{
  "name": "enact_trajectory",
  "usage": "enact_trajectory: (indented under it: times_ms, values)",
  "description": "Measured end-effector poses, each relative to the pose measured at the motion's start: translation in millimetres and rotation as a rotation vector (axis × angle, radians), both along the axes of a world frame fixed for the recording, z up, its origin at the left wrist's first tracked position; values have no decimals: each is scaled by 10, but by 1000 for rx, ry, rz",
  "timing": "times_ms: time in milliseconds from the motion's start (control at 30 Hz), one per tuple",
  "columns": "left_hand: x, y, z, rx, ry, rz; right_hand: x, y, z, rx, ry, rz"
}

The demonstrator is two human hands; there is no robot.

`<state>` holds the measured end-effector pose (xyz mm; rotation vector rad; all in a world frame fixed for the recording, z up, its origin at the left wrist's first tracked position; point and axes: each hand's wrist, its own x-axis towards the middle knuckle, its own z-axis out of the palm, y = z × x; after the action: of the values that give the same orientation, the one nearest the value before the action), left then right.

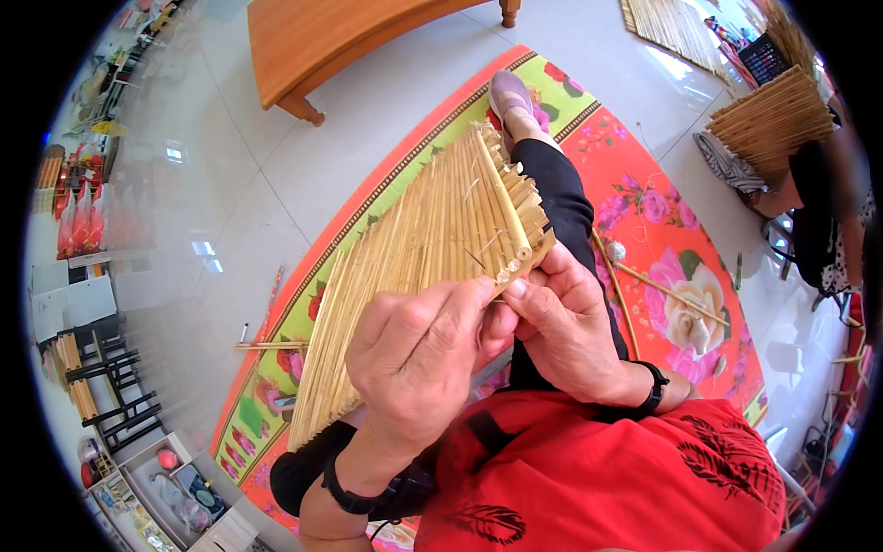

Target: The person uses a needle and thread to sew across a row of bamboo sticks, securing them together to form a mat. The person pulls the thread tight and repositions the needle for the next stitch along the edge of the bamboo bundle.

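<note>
A mat of pale yellow reed stalks (418, 221), laid side by side, slants across my lap. One thicker stalk (501, 189) lies over its right part, and short bits of pale string stick up near it. My left hand (418, 345) is closed, thumb and finger pinching the mat's near right corner beside the cut stalk ends (508, 270). Against the same corner, my right hand (572, 327) is closed on the edge, its thumb next to the left fingertips. Whether a thread or small tool sits between the fingers cannot be made out.
Under me is a red and green floral rug (644, 147). Loose stalks (671, 293) and a ball of string (615, 251) lie on it at the right. A wooden bench (349, 37) stands ahead. Another person (819, 221) sits at the right by a second reed mat (773, 124).
</note>
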<state>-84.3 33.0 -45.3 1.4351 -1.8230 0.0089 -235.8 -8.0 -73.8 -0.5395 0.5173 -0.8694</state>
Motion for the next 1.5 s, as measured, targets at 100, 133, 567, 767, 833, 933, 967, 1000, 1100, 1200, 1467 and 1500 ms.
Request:
enact_trajectory:
  times_ms: [100,133,567,767,833,933,967,1000,1100,1200,1467,1500]
  values:
    - [38,-9,17,-6,-39,2,31,-18,22,56,-90,-12]
    - [64,-12,25,-1,-45,-11,4,-31,6,11,-88,14]
    - [970,636,638,222,40,-159,7,-609,687,-991,606,154]
    - [1110,831,586,190,48,-186,620,-533,385,-537,360,982]
    - [1170,757,576,164,38,-170,698,-529,340,-387,249,964]
    - [1238,648,599,119,45,-192,811,-505,319,-256,108,925]
    - [1227,599,579,131,42,-213,824,-520,294,-225,68,902]
    - [1209,556,565,142,38,-234,825,-538,246,-218,25,913]
    - [1166,496,519,152,-2,-296,807,-550,104,-223,-50,930]
    - [1124,496,537,161,18,-245,825,-542,111,-290,-35,899]
    - [1145,438,515,137,24,-151,941,-587,154,-466,-127,777]
    - [1149,442,506,133,19,-142,959,-595,148,-462,-140,783]
